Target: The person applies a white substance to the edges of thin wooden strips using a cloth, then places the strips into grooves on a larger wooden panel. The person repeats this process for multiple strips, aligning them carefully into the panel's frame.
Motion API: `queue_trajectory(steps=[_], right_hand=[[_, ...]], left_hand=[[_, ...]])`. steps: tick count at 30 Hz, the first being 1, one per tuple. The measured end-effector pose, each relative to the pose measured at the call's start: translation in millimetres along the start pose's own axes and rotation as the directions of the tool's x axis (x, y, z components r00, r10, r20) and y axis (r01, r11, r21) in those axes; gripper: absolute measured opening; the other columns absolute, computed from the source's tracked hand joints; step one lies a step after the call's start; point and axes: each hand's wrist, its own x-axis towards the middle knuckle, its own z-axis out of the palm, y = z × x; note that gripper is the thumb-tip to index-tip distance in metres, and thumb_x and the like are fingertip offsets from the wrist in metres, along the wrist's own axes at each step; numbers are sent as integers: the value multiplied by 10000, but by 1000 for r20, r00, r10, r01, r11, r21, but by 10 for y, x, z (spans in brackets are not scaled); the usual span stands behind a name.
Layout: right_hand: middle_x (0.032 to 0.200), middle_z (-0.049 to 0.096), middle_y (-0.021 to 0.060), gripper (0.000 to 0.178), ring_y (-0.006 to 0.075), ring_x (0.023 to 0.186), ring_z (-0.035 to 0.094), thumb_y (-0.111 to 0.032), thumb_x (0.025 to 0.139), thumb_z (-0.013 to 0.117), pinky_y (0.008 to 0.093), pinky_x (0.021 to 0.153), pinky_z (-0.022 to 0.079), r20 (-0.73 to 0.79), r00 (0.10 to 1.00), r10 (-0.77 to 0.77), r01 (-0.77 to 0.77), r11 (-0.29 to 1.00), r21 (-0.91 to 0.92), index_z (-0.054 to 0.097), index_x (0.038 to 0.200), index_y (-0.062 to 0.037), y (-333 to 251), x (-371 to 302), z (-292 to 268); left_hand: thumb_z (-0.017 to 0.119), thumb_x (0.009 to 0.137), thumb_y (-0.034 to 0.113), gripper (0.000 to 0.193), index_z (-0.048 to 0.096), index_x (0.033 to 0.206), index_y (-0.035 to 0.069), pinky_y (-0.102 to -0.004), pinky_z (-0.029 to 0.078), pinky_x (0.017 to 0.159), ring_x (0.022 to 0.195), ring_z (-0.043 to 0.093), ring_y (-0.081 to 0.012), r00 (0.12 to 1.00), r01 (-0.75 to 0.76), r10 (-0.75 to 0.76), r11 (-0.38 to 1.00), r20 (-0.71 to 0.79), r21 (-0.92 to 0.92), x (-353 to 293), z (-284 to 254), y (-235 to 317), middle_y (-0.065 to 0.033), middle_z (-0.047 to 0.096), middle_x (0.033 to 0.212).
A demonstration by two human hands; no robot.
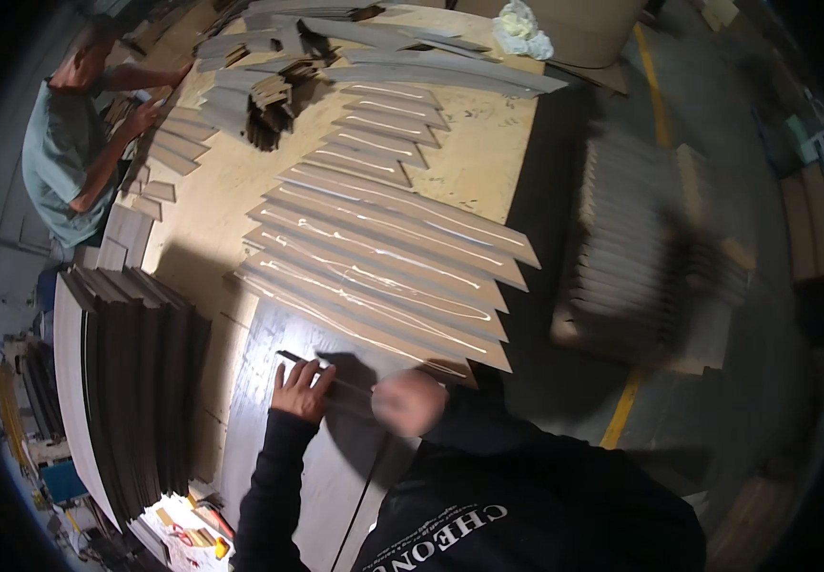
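My left hand (302,389) rests on a smooth grey board (274,443) in front of me, fingers apart. Just past its fingertips is a small dark strip with a bright edge (288,357), which I cannot identify. My right hand (410,402) is smeared by motion over the same board, close to the glued boards, so its fingers do not show. Beyond both hands, overlapping boards with pointed ends (383,257) lie in a slanted row, with white glue-like lines along their tan faces. More such boards (388,129) continue the row farther back.
A tall stack of dark boards (131,381) stands at left. Grey planks (440,71) lie across the far end of the wooden table (483,157). A person (73,153) handles pieces at the far left. Right of the table, a board stack (621,248) stands near a yellow floor line.
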Motion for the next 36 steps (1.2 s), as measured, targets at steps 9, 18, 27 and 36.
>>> queue_trajectory(steps=[9,18,27,36], right_hand=[[1001,486,137,627,224,831,549,-126,659,746,341,730,468,-404,869,286,-306,952,14,369,1154,-51,448,-984,-482],[946,515,107,799,215,810,543,-252,533,832,332,693,469,-315,933,176,-276,910,-309,419,1192,-71,305,-573,-522],[824,581,42,614,145,667,547,-284,624,790,273,639,465,-79,919,387,-391,863,-319,559,1121,-6,120,-249,-680],[883,591,75,508,114,703,538,-123,650,777,258,598,462,11,799,601,-601,798,51,497,1050,18,492,-32,-308]], left_hand=[[764,598,86,478,600,1045,49,-330,482,716,807,603,-262,818,391,-574,590,-26,-707,-595,64,1071,-127,611,917],[708,697,150,349,614,1030,101,-328,498,699,804,613,-270,838,333,-543,580,-48,-744,-803,55,1395,-92,621,931],[705,718,121,317,622,1018,59,-283,491,697,771,632,-195,753,183,-650,355,-101,-917,-1010,315,1282,-99,627,890],[687,743,93,309,613,1037,34,-267,483,751,845,619,-160,730,49,-682,7,31,-999,-1084,623,1161,-86,639,956]])
